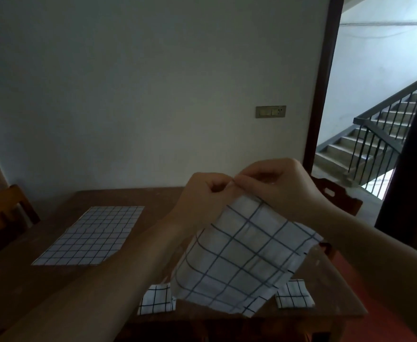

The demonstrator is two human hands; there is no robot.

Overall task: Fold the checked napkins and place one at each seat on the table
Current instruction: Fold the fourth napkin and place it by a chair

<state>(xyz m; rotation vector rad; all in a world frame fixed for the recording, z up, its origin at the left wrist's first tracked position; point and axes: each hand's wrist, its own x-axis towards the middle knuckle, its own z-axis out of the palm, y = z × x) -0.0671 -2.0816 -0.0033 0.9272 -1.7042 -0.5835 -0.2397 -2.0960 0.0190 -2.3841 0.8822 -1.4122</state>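
Left hand and right hand, fingers curled, pinch the top edge of a checked napkin hanging at lower centre of frame above the table

A checked napkin hangs lifted, two folded ones below, another spread flat.

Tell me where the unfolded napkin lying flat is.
In the head view, the flat napkin lies spread on the table's left side, near the wooden chair, left of the person's left hand.
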